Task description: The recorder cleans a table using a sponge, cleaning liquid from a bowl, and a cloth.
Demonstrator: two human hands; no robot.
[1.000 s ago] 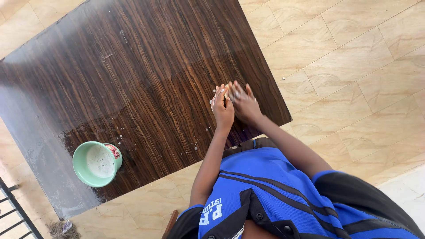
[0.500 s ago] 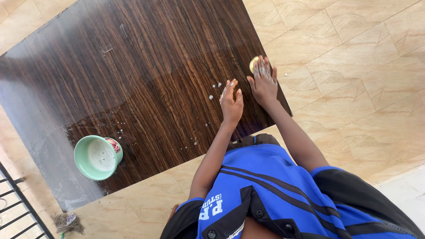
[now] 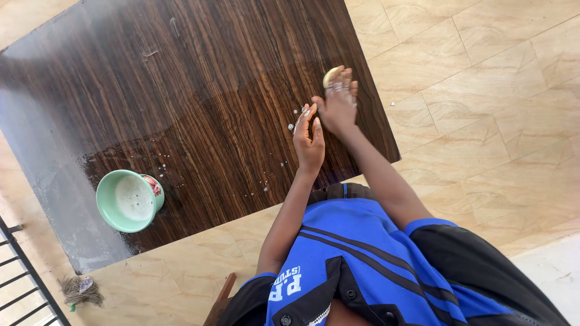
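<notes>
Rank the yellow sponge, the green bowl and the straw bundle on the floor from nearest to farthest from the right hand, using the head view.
1. Yellow sponge: under the fingers of the right hand, near the table's far right edge.
2. Green bowl: on the table's near left part, well off to the left.
3. Straw bundle: on the floor past the table's near left corner, farthest.

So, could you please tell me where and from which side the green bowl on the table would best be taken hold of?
Grip the green bowl by its rim, coming from above on the near table edge side. It stands upright with foamy liquid inside, so a level, two-sided hold on the flared rim probably avoids spilling.
</notes>
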